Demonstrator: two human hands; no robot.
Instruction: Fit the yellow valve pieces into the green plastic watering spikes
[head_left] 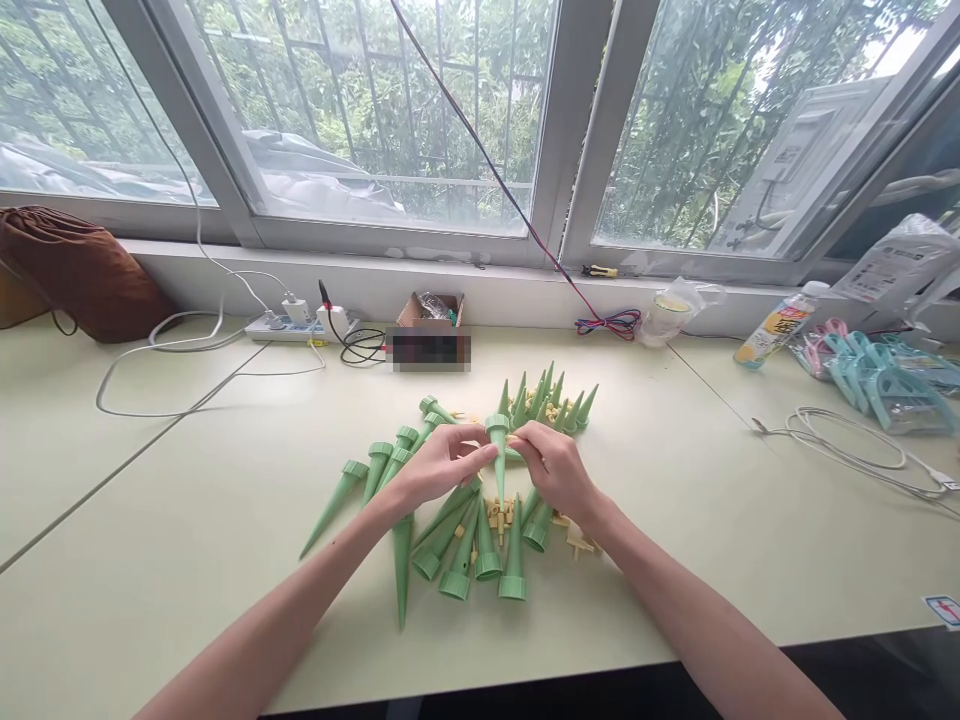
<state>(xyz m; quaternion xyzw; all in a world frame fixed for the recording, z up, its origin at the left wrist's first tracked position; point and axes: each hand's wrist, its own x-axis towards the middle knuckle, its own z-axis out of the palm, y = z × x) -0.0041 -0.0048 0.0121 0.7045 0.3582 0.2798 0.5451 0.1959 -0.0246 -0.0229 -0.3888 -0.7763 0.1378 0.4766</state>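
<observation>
My left hand (439, 465) and my right hand (553, 468) meet over the middle of the table, both pinching one green cone-shaped spike (497, 455) held point down, its wide collar up. Under my hands lies a loose pile of green spikes (457, 545) mixed with small yellow plastic fittings (496, 515). Behind my hands a group of green spikes (551, 405) stands upright, points up. More spikes (375, 470) lie fanned out to the left of my left hand.
The pale green table (187, 520) runs under a window sill. A power strip (289, 325) with white cables, a small cardboard box (429, 312), a brown bag (75, 270), a bottle (776, 328), blue clips (877, 380) and a white cable (847, 445) sit around.
</observation>
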